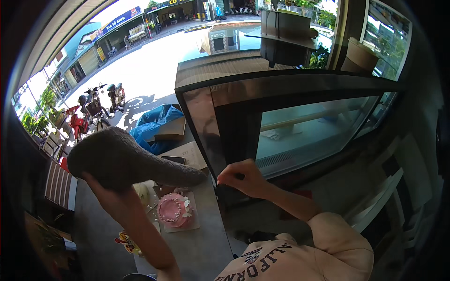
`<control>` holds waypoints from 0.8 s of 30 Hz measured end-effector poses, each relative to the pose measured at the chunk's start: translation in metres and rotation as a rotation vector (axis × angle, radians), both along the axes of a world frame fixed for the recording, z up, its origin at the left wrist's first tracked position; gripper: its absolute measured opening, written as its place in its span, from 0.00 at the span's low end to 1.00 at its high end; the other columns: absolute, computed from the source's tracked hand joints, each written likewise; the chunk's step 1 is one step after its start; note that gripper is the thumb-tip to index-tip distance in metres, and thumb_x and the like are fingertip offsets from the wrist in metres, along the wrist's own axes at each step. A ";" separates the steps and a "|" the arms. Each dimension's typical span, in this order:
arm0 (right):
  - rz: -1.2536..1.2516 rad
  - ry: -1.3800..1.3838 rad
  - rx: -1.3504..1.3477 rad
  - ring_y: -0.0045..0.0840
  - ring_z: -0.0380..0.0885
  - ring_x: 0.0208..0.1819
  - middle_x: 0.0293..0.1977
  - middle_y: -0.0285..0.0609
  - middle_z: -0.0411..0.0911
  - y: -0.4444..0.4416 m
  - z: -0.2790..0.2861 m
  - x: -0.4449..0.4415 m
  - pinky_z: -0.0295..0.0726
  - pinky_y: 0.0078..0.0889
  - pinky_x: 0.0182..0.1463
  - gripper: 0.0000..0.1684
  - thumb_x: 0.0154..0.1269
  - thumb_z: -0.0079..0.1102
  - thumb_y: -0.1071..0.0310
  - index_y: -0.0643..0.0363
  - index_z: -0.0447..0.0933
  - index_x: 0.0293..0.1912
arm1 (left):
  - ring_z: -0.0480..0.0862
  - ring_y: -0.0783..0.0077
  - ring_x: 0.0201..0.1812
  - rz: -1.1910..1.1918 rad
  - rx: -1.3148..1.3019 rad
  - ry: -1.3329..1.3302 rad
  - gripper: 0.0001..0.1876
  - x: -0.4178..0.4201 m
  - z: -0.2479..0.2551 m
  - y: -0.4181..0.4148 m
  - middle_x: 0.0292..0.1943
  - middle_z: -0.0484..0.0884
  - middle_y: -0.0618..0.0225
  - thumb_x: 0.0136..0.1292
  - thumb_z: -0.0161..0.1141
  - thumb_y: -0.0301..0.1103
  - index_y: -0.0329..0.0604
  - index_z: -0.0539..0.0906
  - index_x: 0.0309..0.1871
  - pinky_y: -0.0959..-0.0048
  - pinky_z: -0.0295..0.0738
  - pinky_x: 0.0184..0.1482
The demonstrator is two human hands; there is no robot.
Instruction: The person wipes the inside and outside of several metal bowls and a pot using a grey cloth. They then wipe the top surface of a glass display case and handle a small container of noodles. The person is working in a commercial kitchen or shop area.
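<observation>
My left hand is raised over the grey tabletop and grips a dark grey towel. The towel bunches above the hand, and a narrow end stretches right towards the glass display case. Close to the case's near corner, my right hand has its fingers curled in to the thumb, with nothing visible in them. Below the towel sits a round pink cake with white beads and white butterfly-like decorations, on a clear square board. Beside it a pale cake is partly hidden by the towel and my forearm.
A phone lies by flat cardboard behind the towel. Farther back are a cardboard box and blue plastic sheeting. Small colourful figures stand left of my forearm. Parked two-wheelers are outside. A striped bench stands left.
</observation>
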State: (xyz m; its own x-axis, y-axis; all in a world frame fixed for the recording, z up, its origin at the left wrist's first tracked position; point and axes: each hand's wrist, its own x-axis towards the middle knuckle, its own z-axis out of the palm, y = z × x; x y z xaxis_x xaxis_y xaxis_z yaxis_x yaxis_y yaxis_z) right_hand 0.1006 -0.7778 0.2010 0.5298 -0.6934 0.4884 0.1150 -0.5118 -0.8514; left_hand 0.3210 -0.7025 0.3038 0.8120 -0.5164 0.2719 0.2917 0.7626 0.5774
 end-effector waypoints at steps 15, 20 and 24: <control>-1.306 0.551 -1.022 0.38 0.58 0.56 0.49 0.46 0.62 -0.137 0.091 -0.264 0.49 0.49 0.61 0.24 0.58 0.48 0.55 0.58 0.64 0.50 | 0.51 0.43 0.62 -0.201 0.846 -2.523 0.28 -0.154 0.091 -0.263 0.62 0.52 0.46 0.63 0.26 0.56 0.57 0.55 0.63 0.58 0.48 0.62; -1.314 0.341 -1.068 0.38 0.63 0.51 0.44 0.44 0.65 -0.160 0.082 -0.268 0.51 0.49 0.59 0.17 0.56 0.47 0.61 0.58 0.66 0.45 | 0.42 0.47 0.65 -0.336 0.481 -2.641 0.35 -0.272 0.074 -0.319 0.64 0.45 0.49 0.57 0.25 0.65 0.60 0.53 0.64 0.47 0.43 0.61; -1.341 0.324 -1.063 0.38 0.64 0.49 0.42 0.46 0.66 -0.154 0.086 -0.274 0.53 0.46 0.58 0.16 0.55 0.45 0.63 0.59 0.68 0.43 | 0.40 0.49 0.66 -0.520 0.077 -2.556 0.33 -0.293 0.078 -0.233 0.65 0.47 0.57 0.59 0.23 0.64 0.61 0.55 0.64 0.49 0.38 0.63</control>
